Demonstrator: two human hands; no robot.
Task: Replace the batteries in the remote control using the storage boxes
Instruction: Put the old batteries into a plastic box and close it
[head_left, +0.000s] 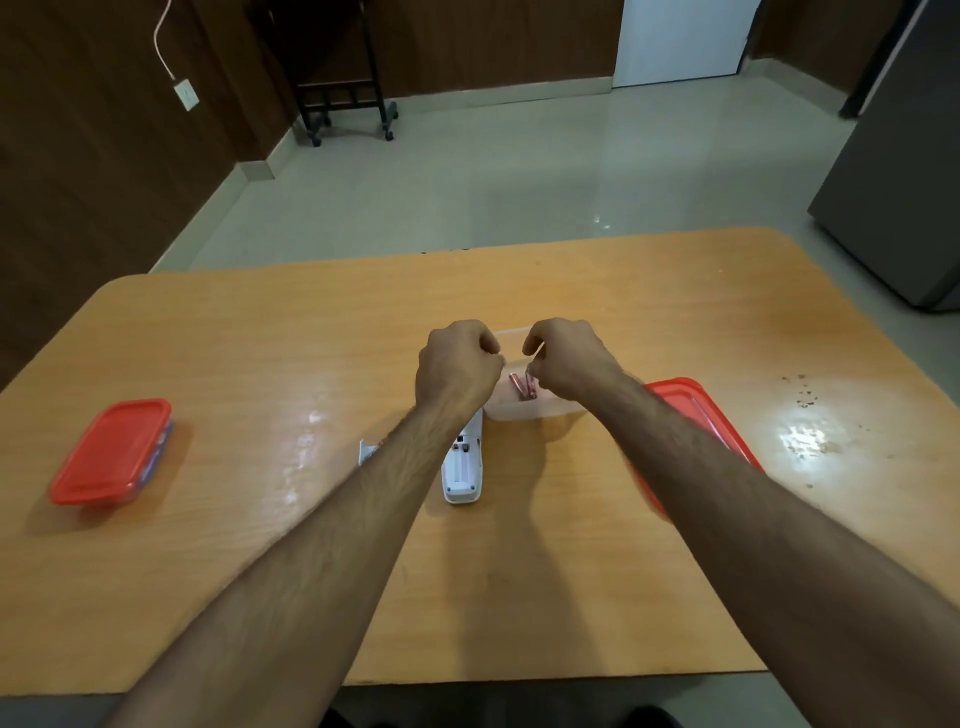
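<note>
A white remote control (462, 467) lies face down mid-table with its battery bay open and bare. Its small white cover (368, 451) lies to the left, half hidden by my left forearm. Just beyond the remote stands an open clear storage box (524, 410) with pink batteries (521, 387) inside. My right hand (566, 361) hovers over the box, fingertips pinched on a battery. My left hand (457, 364) is curled at the box's left edge; what it holds is hidden. The box's red lid (685, 410) lies on the right under my right forearm.
A second storage box with a red lid on (111, 452) sits at the table's left. The wooden table (260, 364) has crumbs at its far right. Beyond the table there is tiled floor, a black wheeled cart and a grey cabinet.
</note>
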